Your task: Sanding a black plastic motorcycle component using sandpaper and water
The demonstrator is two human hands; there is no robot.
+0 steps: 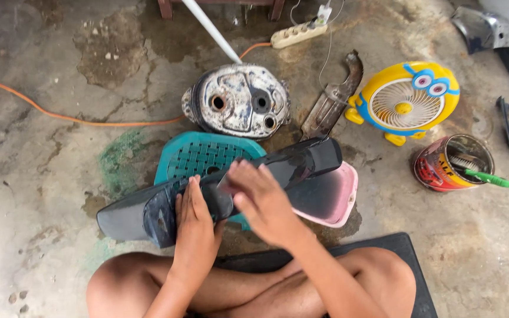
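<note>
A long black plastic panel (301,162) lies across a teal plastic stool (198,154) in front of my crossed legs. My left hand (194,221) grips the panel near its middle, fingers curled over its top edge. My right hand (260,197) presses down on the panel's upper face, fingers bent around something small that I cannot make out. A pink basin (334,203) sits under the panel's right end.
A worn white metal tank (240,100) lies behind the stool, beside a rusty exhaust pipe (334,97). A yellow cartoon fan (407,101), a tin can with brushes (452,162), a power strip (298,34) and an orange cable (60,115) lie on the concrete floor.
</note>
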